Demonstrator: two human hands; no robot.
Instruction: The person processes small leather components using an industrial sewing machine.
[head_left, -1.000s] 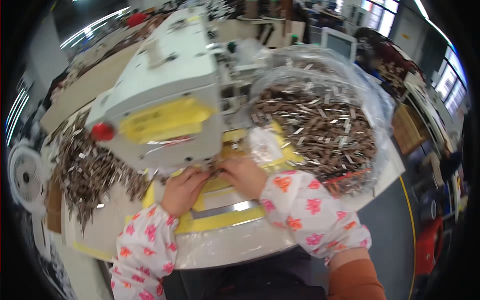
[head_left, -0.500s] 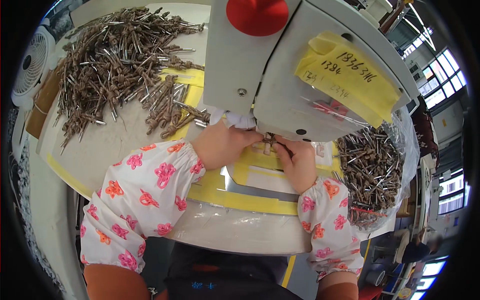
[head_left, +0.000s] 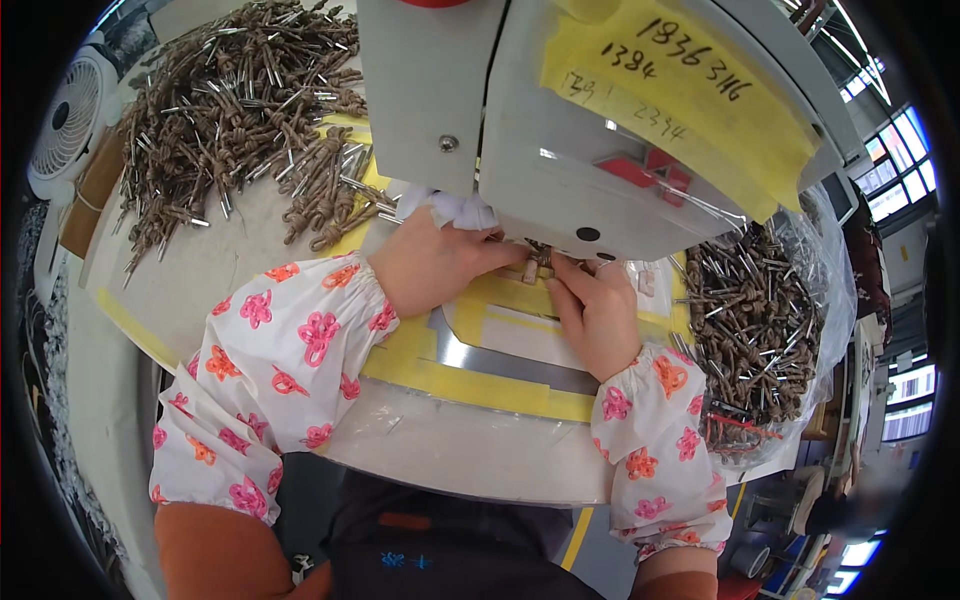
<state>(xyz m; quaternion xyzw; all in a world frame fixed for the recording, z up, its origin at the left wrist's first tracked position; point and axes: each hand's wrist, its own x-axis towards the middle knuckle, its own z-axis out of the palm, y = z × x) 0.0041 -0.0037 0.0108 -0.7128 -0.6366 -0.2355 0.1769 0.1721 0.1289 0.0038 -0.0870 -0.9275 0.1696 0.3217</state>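
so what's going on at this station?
A person's left hand and right hand meet at a small dark-brown piece, mostly hidden by the fingers, by the lower edge of a white boxy machine. Left of the machine, a heap of brown knotted cords with silver tips lies on a pale tabletop. On the right, a second heap of similar cords sits in a clear plastic bag.

Pale worktable [head_left: 480, 455] carries sewing machine [head_left: 640, 190], loose heap of knotted brown cords [head_left: 230, 130] left, clear plastic bag [head_left: 835, 270] of more right, yellow tape [head_left: 460, 385] near front edge.
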